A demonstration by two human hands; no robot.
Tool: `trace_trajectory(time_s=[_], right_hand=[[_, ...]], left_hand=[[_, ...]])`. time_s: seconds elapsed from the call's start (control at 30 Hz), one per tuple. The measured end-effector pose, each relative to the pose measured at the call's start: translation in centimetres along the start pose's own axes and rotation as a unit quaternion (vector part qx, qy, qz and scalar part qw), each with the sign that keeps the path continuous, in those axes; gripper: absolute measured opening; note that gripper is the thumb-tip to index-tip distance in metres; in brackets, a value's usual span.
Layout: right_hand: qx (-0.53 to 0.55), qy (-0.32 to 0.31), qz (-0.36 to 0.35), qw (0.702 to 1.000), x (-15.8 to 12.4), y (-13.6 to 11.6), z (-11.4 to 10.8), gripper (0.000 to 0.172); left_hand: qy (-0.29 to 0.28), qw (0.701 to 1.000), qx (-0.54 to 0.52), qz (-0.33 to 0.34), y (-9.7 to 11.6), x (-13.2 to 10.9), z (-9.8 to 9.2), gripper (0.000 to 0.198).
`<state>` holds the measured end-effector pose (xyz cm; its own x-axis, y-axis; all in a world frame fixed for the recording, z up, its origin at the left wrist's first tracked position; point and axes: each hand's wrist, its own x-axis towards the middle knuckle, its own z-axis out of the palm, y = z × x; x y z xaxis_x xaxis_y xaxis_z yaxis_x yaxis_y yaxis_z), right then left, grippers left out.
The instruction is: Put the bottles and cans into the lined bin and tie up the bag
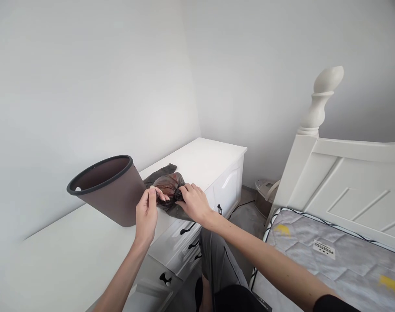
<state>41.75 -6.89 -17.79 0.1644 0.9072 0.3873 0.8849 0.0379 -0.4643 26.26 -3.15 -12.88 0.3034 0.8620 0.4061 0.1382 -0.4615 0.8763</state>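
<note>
A thin dark plastic bag (168, 184) lies near the front edge of the white dresser top, partly see-through, with a reddish-brown tone showing through it. My left hand (147, 212) pinches the bag's left edge between thumb and index finger, its other fingers curled behind. Closed around a bunched part of the same bag is my right hand (194, 201). Part of the bag stretches back across the dresser, and some hangs over the front edge. Just left of the bag, a brown trash bin (119, 197) with a black rim stands on the dresser; its bottom inside is hidden.
The white dresser (213, 160) has drawers with black handles below my hands. To the right are a bed's white headboard (356, 182) with a turned post and a grey mattress (301, 247). A beige appliance (264, 197) sits on the floor by the wall.
</note>
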Motion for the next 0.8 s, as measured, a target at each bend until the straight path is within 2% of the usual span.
trace_trajectory(time_s=[0.07,0.1,0.2,0.3,0.37,0.43,0.5,0.6,0.7,0.8], right_hand=[[-0.033,-0.039,-0.010,0.999,0.3,-0.4,-0.9,0.017],[-0.038,-0.050,-0.016,0.998,0.4,-0.4,-1.4,0.017],[-0.045,-0.067,-0.024,0.996,0.6,0.2,-2.1,0.028],[-0.033,-0.061,-0.017,0.997,0.2,0.5,-1.5,0.033],[0.017,-0.040,-0.013,0.999,-0.1,0.3,-0.9,0.031],[0.109,-0.016,0.000,0.994,-0.4,-0.1,-0.5,0.023],[0.213,0.000,0.022,0.977,-0.4,-0.5,-0.4,0.017],[0.328,-0.009,0.059,0.943,-0.2,-0.8,-0.8,0.022],[0.423,-0.046,0.092,0.900,0.1,-0.6,-1.5,0.024],[0.520,-0.104,0.105,0.841,-0.2,-0.5,-2.2,0.026]], left_hand=[[-0.004,0.999,0.049,0.003,-0.3,-0.5,-1.1,0.043],[-0.001,0.997,0.077,0.004,-0.5,-0.9,-1.7,0.043],[0.048,0.988,0.147,0.013,-0.9,-2.2,-3.0,0.041],[0.090,0.971,0.218,0.042,-0.4,-3.7,-3.0,0.049],[0.071,0.960,0.262,0.062,0.5,-4.4,-2.6,0.043],[0.021,0.956,0.287,0.063,1.6,-5.0,-2.0,0.039],[-0.032,0.953,0.299,0.040,2.5,-5.1,-1.4,0.044],[-0.075,0.941,0.331,0.000,3.7,-4.6,-0.7,0.057],[-0.099,0.918,0.381,-0.037,4.6,-3.4,-0.4,0.059],[-0.141,0.894,0.421,-0.058,5.0,-2.5,-0.4,0.065]])
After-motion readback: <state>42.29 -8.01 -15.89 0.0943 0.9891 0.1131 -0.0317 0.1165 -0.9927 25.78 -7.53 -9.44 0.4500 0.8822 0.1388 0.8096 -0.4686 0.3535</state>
